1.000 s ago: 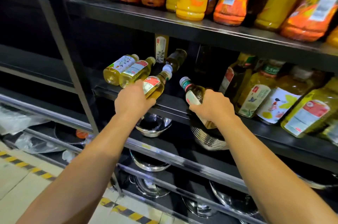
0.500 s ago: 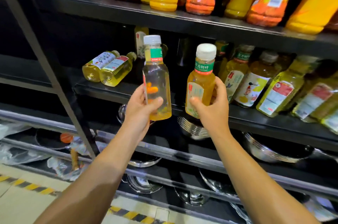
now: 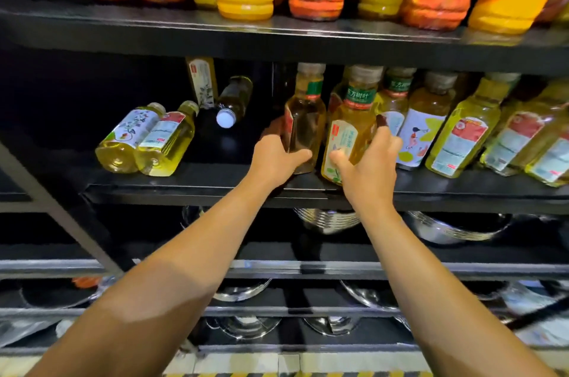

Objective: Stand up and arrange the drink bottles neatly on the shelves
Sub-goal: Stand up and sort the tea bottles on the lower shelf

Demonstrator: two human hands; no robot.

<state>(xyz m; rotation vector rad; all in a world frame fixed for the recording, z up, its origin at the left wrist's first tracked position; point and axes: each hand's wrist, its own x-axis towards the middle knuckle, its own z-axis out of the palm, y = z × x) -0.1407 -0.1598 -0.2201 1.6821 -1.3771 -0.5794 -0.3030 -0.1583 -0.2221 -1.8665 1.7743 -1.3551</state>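
Head view: left hand (image 3: 275,158) wrapping lower body of clear plastic bottle of pale amber tea (image 3: 304,127), centre frame, upright on black metal middle shelf (image 3: 184,188). Right hand (image 3: 369,170) closing around yellow-green labelled plastic tea bottle (image 3: 348,133), just right, slightly tilted. Likely full, moderately heavy, thin walls yielding, label slick; gripping mid-body, below shoulder. Two pale yellow bottles lying on sides (image 3: 144,139), left of frame, awaiting.

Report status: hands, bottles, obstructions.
Left hand and right hand each grip an upright tea bottle on the middle shelf. Two bottles lie toppled left.
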